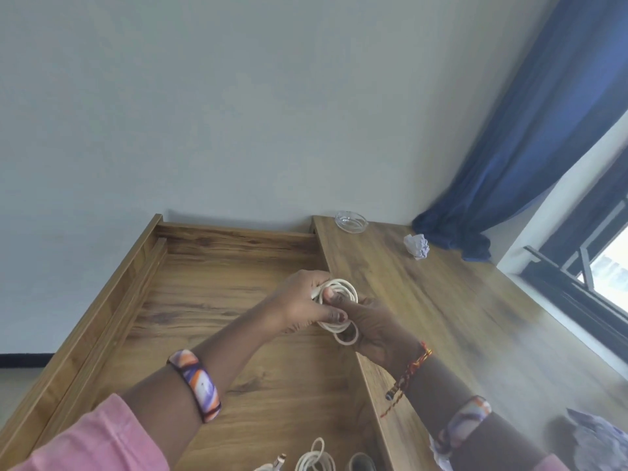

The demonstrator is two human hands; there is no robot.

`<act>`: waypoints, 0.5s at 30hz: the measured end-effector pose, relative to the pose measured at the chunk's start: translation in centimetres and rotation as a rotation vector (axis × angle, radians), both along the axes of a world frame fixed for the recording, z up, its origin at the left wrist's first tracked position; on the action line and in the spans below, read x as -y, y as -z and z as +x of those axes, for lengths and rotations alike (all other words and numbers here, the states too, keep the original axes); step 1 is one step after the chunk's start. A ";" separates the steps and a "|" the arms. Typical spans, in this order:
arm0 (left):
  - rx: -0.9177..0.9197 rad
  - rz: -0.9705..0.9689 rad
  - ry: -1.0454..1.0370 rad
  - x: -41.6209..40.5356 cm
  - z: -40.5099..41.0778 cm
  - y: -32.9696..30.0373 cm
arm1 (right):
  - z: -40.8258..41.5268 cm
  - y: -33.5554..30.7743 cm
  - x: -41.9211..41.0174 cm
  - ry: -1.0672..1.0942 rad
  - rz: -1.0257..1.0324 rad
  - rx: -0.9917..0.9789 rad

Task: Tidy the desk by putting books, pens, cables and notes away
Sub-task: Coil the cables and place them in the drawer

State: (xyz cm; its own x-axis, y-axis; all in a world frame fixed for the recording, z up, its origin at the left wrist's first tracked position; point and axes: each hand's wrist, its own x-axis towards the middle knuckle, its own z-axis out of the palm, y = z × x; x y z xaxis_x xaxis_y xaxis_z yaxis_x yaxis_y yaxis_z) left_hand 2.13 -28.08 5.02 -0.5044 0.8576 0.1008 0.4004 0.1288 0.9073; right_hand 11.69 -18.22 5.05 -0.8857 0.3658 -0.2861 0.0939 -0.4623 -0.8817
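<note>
Nearest the camera: a pink sleeve [98, 436] on the left forearm, and past it a patterned bangle [195, 385] on that wrist.
Landmark: the coiled white cable [339, 300], held in the air over the edge where the lower wooden tray-like surface meets the raised tabletop [458, 300].
Left hand [299, 300]: comes at the coil from the left, thumb pressed on the loops, fingers curled round them; clenched on the cable.
Right hand [377, 331]: under and right of the coil, fingers wrapped on its lower loops, a small loop hanging beside them; also grasping the cable.
Step in hand: judged to be winding the cable into a neat bundle before stowing it.
Doing it well: keep the thumb pinning the gathered loops, feed the loose loop round at the same size, tuck the plug end through so the coil will not spring apart.
Near side of the coil: a second white cable [314, 460] lies loosely coiled on the lower surface at the bottom edge, a connector end just left of it; likely next.
Beyond the coil, right: a crumpled paper ball [417, 245] on the tabletop, and a glass dish [351, 222] near the wall.
Far right of the coil: a blue curtain [526, 147] and window frame.
In the way: nothing lies under the hands; the raised tabletop edge sits close to the right wrist and could snag a dangling loop.
</note>
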 end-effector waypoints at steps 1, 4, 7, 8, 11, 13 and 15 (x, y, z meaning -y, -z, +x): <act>0.058 -0.017 0.019 0.0 0.1 0.6 | 0.1 0.6 0.0 0.003 0.009 0.029; 0.296 -0.070 0.045 0.0 0.8 2.8 | 0.7 3.3 -0.4 0.010 -0.008 0.093; 0.435 -0.098 0.000 -0.4 1.7 5.3 | 1.9 5.6 -1.0 0.016 -0.001 0.187; 0.486 -0.103 -0.034 -0.5 2.1 5.9 | 2.5 6.1 -1.3 0.009 0.022 0.205; 0.426 -0.157 -0.121 -1.4 3.2 7.6 | 4.1 7.0 -2.0 -0.030 0.169 0.217; 0.183 -0.197 -0.170 -2.3 4.4 8.1 | 4.9 7.1 -2.1 -0.024 0.378 0.271; -0.057 -0.200 -0.181 -2.9 5.8 7.6 | 5.1 7.2 -2.2 -0.002 0.601 0.332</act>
